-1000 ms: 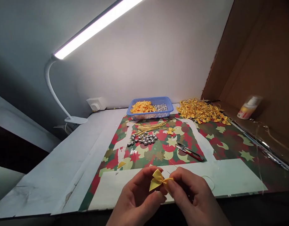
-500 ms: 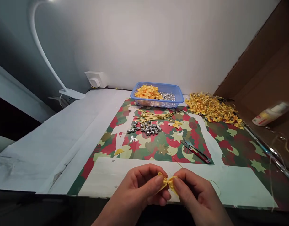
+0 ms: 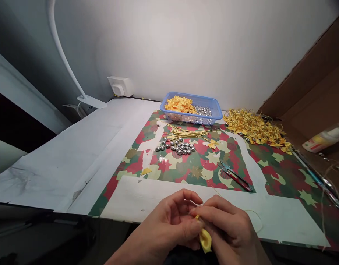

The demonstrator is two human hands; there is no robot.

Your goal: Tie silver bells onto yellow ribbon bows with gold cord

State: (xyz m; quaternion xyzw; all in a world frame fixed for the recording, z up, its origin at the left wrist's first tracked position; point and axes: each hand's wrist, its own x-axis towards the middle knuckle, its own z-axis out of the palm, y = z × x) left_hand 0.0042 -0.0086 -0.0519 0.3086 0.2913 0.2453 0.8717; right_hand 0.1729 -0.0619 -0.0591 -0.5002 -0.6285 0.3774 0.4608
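Both my hands meet at the near table edge around a small yellow ribbon bow [image 3: 205, 239]. My left hand [image 3: 169, 224] pinches it from the left, fingers curled. My right hand [image 3: 227, 228] grips it from the right, and only one loop of the bow shows below the fingers. A thin gold thread [image 3: 213, 186] runs from the hands up toward the red thread snips [image 3: 235, 176].
A blue basket [image 3: 193, 117] with yellow bows and silver bells stands at the back. Loose silver bells [image 3: 177, 146], gold cords [image 3: 186, 134] and a heap of finished bows [image 3: 254, 127] lie on the patterned mat [image 3: 136, 165]. A glue bottle [image 3: 324, 138] lies at the right; a lamp base [image 3: 92, 102] at the left.
The bow has turned downward and is now mostly hidden between my fingers. My hands have sunk slightly toward the table edge, and the view has tilted down.
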